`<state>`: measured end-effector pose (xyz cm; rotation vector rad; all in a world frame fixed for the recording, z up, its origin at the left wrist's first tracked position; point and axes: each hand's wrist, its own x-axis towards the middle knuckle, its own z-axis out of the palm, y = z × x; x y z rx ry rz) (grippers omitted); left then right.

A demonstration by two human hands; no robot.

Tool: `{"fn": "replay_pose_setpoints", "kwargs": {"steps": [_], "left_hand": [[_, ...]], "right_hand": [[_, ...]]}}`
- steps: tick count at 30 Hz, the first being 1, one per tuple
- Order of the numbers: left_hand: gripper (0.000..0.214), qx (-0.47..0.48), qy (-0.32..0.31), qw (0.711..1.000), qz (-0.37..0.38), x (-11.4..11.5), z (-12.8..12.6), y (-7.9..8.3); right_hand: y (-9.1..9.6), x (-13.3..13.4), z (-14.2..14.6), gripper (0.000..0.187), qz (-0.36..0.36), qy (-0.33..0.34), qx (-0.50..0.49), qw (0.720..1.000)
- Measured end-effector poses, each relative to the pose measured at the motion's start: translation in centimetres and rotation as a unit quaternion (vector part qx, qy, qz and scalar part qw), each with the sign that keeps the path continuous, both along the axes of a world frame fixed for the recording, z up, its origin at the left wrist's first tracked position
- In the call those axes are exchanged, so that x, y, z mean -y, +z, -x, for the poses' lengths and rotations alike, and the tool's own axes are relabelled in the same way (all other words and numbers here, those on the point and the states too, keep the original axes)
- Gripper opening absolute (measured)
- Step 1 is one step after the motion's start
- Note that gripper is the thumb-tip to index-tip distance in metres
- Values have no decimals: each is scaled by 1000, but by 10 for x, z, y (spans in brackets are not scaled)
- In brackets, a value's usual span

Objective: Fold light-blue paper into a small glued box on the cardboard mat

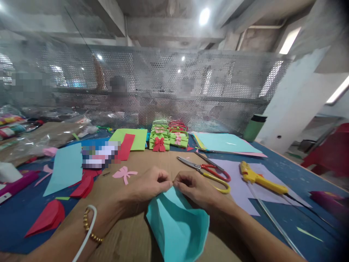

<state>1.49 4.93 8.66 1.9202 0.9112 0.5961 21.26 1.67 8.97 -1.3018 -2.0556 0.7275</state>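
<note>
The bottom edge cuts off the turquoise paper (174,227).

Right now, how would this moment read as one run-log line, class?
left hand: pinching turquoise paper | right hand: pinching same sheet | beneath: cardboard | right side: scissors, yellow glue gun
</note>
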Motion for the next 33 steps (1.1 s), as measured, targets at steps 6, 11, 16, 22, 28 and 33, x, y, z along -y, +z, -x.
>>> {"fn": "replay_pose_setpoints", "kwargs": {"steps": [6, 11, 16, 22, 28, 33], "left_hand": [[32, -15, 2, 1000, -15, -9, 0, -5], [31, -7, -6, 999, -44, -12, 0, -7], [23, -7, -22, 999, -40, -12, 1, -3], [21, -18, -12, 999, -44, -10, 0, -5], [23, -37, -23, 996, -80, -13, 3, -6], [21, -36, -39, 996, -73, -11, 4, -1]], "right_hand": [[-4, -3, 0, 18, -33, -14, 37, 999], [-2, 0, 4, 22, -56, -24, 50, 997], [-1, 3, 7, 19, -49, -20, 56, 997], [-2, 4, 7, 19, -63, -40, 63, 995], [-5, 2, 4, 27, -39, -20, 40, 998], [-4, 0, -2, 35, 37, 17, -5, 999]]}}
